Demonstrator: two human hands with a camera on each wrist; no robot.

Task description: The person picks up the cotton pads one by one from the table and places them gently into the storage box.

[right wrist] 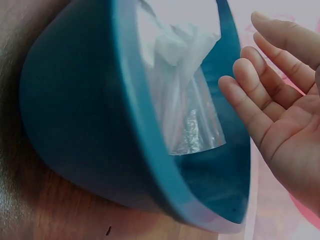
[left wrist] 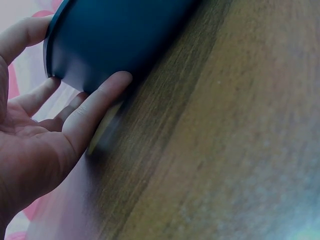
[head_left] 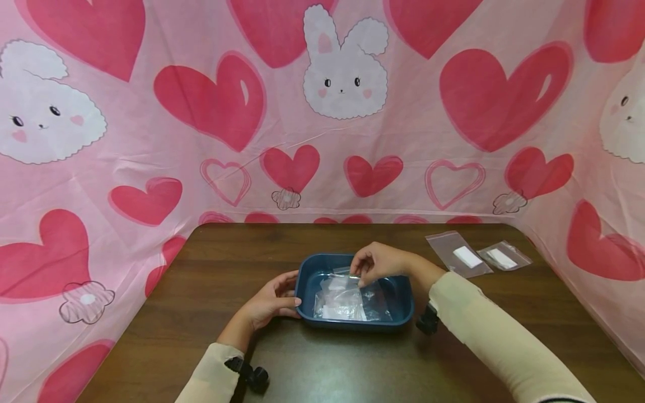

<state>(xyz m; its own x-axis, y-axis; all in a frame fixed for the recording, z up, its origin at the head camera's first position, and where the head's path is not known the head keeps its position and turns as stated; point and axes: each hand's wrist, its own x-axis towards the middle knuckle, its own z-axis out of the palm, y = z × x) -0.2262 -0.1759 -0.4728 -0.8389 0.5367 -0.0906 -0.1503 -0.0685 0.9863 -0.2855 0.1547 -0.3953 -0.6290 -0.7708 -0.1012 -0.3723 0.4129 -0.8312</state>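
A dark blue plastic tub (head_left: 353,324) stands on the table with several clear zip bags (head_left: 342,299) inside, some holding white pieces. My left hand (head_left: 272,302) holds the tub's left end, thumb at the rim and the other fingers against the outer wall, as the left wrist view shows. Over the tub's back right part hangs my right hand (head_left: 380,263), fingertips close above the bags in the head view. In the right wrist view its fingers (right wrist: 247,75) are loosely bent, with no bag visible between them.
Two more zip bags, a larger one (head_left: 448,244) and a smaller one (head_left: 519,254), lie at the table's back right, each with a white piece. A pink curtain (head_left: 332,134) with hearts and rabbits hangs behind the brown wooden table (head_left: 242,246).
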